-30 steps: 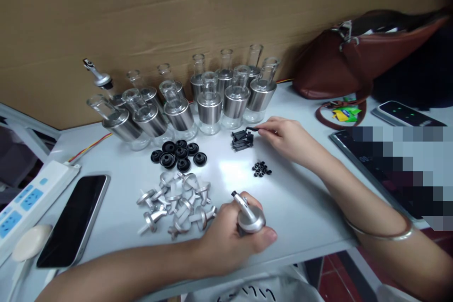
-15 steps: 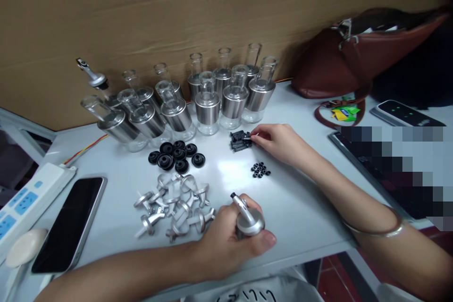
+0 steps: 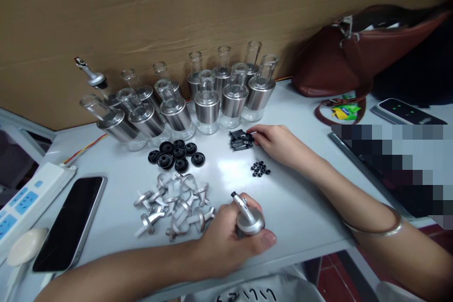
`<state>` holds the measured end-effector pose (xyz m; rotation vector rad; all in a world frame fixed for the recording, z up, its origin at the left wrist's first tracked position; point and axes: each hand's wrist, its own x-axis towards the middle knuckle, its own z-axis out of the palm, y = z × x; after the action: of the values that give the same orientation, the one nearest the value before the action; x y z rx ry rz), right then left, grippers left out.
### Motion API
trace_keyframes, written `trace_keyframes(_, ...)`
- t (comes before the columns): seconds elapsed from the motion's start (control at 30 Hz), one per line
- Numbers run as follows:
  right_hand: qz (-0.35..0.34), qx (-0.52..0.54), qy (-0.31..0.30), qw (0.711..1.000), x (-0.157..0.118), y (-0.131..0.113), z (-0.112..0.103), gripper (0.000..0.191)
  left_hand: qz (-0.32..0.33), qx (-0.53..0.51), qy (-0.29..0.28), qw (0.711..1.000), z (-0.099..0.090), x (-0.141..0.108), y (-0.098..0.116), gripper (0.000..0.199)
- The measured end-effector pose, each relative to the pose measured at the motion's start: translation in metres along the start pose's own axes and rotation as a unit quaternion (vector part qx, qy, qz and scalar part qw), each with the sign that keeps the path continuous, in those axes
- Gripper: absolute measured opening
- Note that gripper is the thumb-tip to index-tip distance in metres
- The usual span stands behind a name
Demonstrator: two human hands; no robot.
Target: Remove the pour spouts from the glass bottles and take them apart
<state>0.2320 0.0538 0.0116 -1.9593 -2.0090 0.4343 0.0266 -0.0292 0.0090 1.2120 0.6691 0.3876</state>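
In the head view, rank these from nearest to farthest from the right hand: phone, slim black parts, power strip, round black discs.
From the right hand:
1. Slim black parts, right at the hand, on its left side.
2. Round black discs, clustered farther left.
3. Phone, well to the left.
4. Power strip, at the far left, beyond the phone.

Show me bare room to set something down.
Bare: the glare patch between black discs and small black rings; also nearside of those rings, right of the left hand, on the table. Crowded: the bottles, silver spouts, and black pieces at the right hand.
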Motion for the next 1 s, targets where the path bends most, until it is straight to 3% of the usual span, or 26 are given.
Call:
trace_keyframes(0.3, -0.006, 0.029, 0.0, 1.0, -0.001, -0.002, -0.002, 0.034, -0.002, 0.005, 0.007, 1.0, 0.001, 0.0, 0.0, 0.03)
trace_keyframes(0.47, -0.009, 0.159, 0.059, 0.986, -0.004, -0.004, -0.012, 0.025, -0.001, 0.0, 0.027, 1.0, 0.003, 0.001, 0.001, 0.023)
trace_keyframes(0.53, -0.059, 0.265, -0.006, 0.962, -0.008, -0.008, -0.017, 0.028, -0.016, 0.003, 0.032, 0.999, 0.004, 0.001, 0.003, 0.021)
trace_keyframes(0.6, -0.122, 0.35, -0.121, 0.921, -0.013, -0.014, -0.02, 0.031, -0.023, 0.008, 0.037, 0.999, 0.004, 0.002, 0.006, 0.019)
trace_keyframes(0.73, -0.219, 0.412, -0.301, 0.832, -0.025, -0.029, -0.02, 0.033, 0.001, 0.016, 0.046, 0.999, 0.003, 0.003, 0.01, 0.017)
trace_keyframes(0.83, -0.254, 0.434, -0.345, 0.792, -0.03, -0.037, -0.017, 0.037, 0.006, 0.013, 0.025, 1.0, 0.002, 0.004, 0.011, 0.016)
trace_keyframes(1.0, -0.248, 0.443, -0.347, 0.789, -0.032, -0.039, -0.014, 0.039, 0.022, 0.016, -0.003, 1.0, 0.0, 0.002, 0.007, 0.021)
